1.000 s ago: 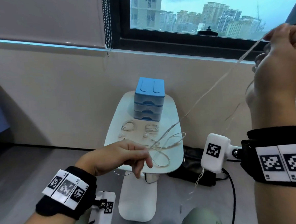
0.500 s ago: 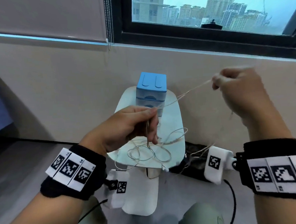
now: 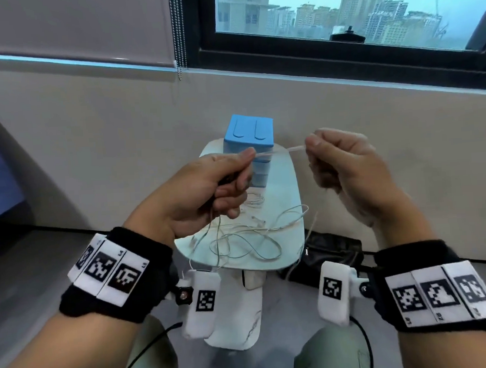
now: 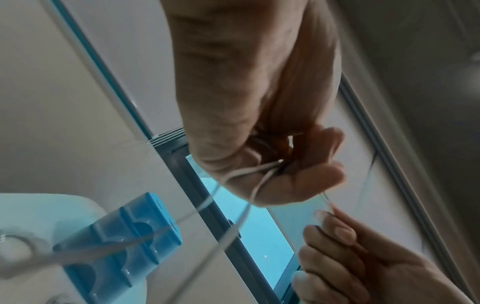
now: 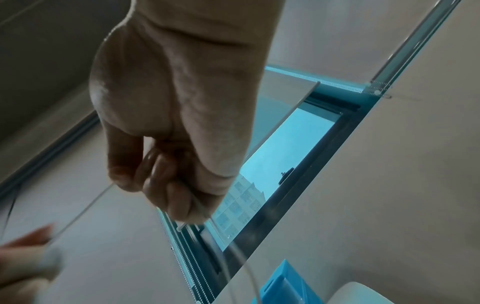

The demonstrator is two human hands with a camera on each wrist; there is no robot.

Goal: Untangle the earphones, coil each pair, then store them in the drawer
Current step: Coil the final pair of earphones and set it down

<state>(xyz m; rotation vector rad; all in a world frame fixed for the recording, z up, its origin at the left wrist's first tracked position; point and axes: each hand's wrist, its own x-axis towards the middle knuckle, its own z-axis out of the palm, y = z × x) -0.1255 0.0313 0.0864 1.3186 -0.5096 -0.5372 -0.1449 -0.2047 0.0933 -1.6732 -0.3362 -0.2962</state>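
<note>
A thin white earphone cable (image 3: 279, 152) runs taut between my two hands, held above the small white table (image 3: 288, 181). My left hand (image 3: 235, 167) pinches it between thumb and forefinger, and more cable loops (image 4: 242, 170) pass through the curled fingers. My right hand (image 3: 313, 149) pinches the other end, fingers curled. Below, the loose tangled cable (image 3: 247, 240) lies on the table's near half. A coiled pair (image 3: 254, 201) lies behind it, partly hidden by my left hand. The blue drawer unit (image 3: 249, 133) stands at the table's far end, drawers closed.
A black bag (image 3: 332, 252) lies on the floor right of the table's base. The wall and a window sill (image 3: 343, 80) are close behind the table. My knees (image 3: 329, 353) sit at the bottom edge. Grey floor lies to the left.
My right hand has come down from high at the right to chest height near the left. My left hand has risen off the table with the cable, so the span between them is short.
</note>
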